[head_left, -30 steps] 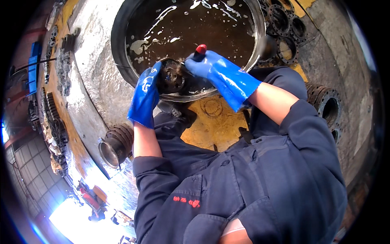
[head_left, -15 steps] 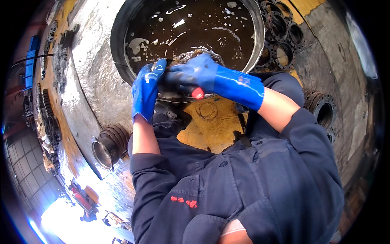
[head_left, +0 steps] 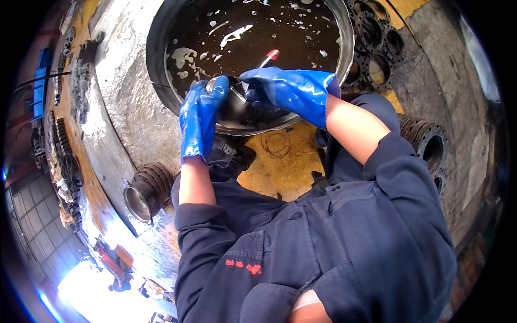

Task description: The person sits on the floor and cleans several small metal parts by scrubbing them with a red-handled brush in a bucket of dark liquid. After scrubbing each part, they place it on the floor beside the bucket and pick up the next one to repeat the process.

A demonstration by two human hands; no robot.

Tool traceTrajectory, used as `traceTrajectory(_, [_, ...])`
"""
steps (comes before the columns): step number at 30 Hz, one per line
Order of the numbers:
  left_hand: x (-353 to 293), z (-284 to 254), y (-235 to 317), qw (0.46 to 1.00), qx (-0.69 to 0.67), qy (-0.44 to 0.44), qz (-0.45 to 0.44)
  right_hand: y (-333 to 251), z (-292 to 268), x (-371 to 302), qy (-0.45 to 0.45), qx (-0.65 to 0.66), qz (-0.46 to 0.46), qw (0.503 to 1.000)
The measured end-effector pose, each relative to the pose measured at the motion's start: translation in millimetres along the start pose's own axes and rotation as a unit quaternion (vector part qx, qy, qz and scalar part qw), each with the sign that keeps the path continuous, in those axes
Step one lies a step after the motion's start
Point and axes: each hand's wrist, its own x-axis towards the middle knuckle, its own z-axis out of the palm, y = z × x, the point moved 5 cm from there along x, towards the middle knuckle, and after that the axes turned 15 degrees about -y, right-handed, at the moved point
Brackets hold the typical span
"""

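Observation:
At the near rim of a large round metal tub (head_left: 157, 70) of dark liquid, both my hands work in blue rubber gloves. My left hand (head_left: 203, 107) is closed on a shiny round metal part (head_left: 233, 97), its thumb on the upper edge; the part is partly hidden between the gloves and blurred. In the closed fingers of my right hand (head_left: 280, 90) is a slim red-ended tool (head_left: 273, 55). Its red end points up and away over the liquid, while the working end is hidden near the part, so its exact kind does not show.
Dark flanged rings (head_left: 376, 70) are piled right of the tub, and a row of them (head_left: 428, 142) lies beside my right knee. On the left stands a ribbed metal cylinder (head_left: 144, 196). A yellow floor patch (head_left: 277, 167) shows between my legs. Foam floats on the liquid.
My right hand has turned over and shifted slightly right; the tool's red end has swung from below the hand to above it. My left hand stays nearly in place. The splashing at the hands has died down.

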Motion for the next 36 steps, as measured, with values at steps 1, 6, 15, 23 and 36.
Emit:
traceTrajectory(1, [1, -1, 1, 1.000, 0.010, -0.004, -0.004, 5, -2, 0, 0.007, 0.041, -0.019, 0.999])
traceTrajectory(6, [1, -1, -4, 0.999, 0.029, 0.003, 0.015, 1, 8, -19, -0.018, -0.123, -0.058, 0.991])
traceTrajectory(15, [8, 4, 10, 0.998, 0.059, -0.005, -0.024, -4, 38, -24, 0.087, -0.812, -0.159, 0.555])
traceTrajectory(23, [-1, 7, 1, 1.000, -0.004, 0.011, 0.015, -31, 13, -57, 0.188, -0.727, 0.003, 0.661])
traceTrajectory(36, [4, 29, -31, 0.999, 0.026, 0.041, 0.013, -7, 14, -28, 0.019, -0.540, -0.079, 0.838])
